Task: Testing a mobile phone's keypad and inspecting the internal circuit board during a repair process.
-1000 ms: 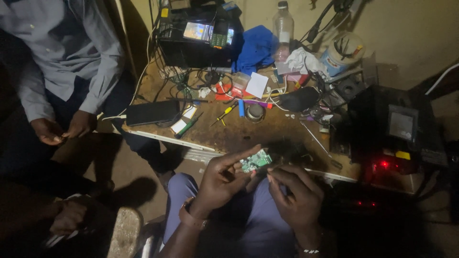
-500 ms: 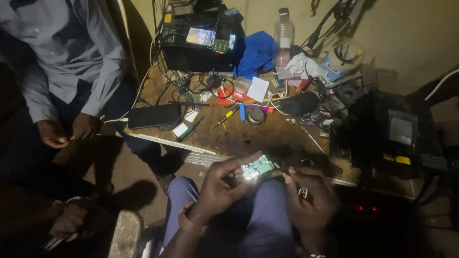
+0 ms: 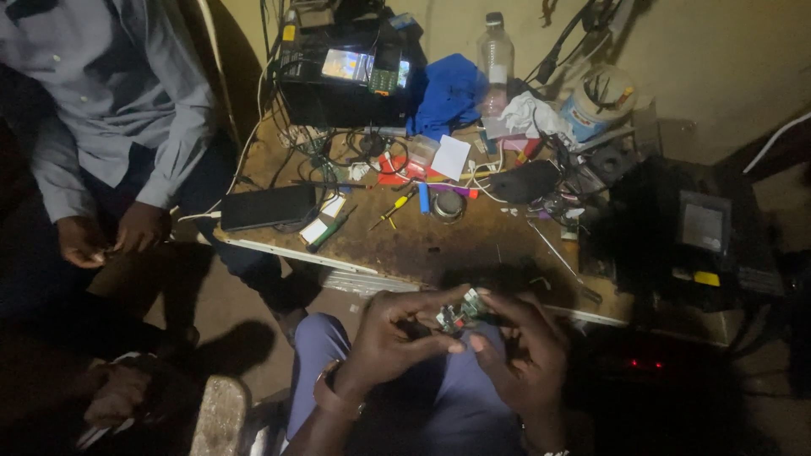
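A small green circuit board (image 3: 456, 316) is held over my lap, just below the workbench's near edge. My left hand (image 3: 393, 338) pinches it from the left, index finger stretched across its top. My right hand (image 3: 524, 355) grips it from the right with curled fingers. Part of the board is hidden behind my fingertips.
The worn workbench (image 3: 422, 241) carries a black phone (image 3: 266, 207), a yellow screwdriver (image 3: 390, 211), a tape roll (image 3: 448, 205), tangled wires, a blue cloth (image 3: 448, 93), a plastic bottle (image 3: 496, 63) and a lit device (image 3: 346, 76). Another person in a grey shirt (image 3: 110, 110) sits at left. Dark equipment (image 3: 693, 236) stands at right.
My right hand has come back up onto the board from lower right. The view has tilted slightly, and the board sits a little lower in frame.
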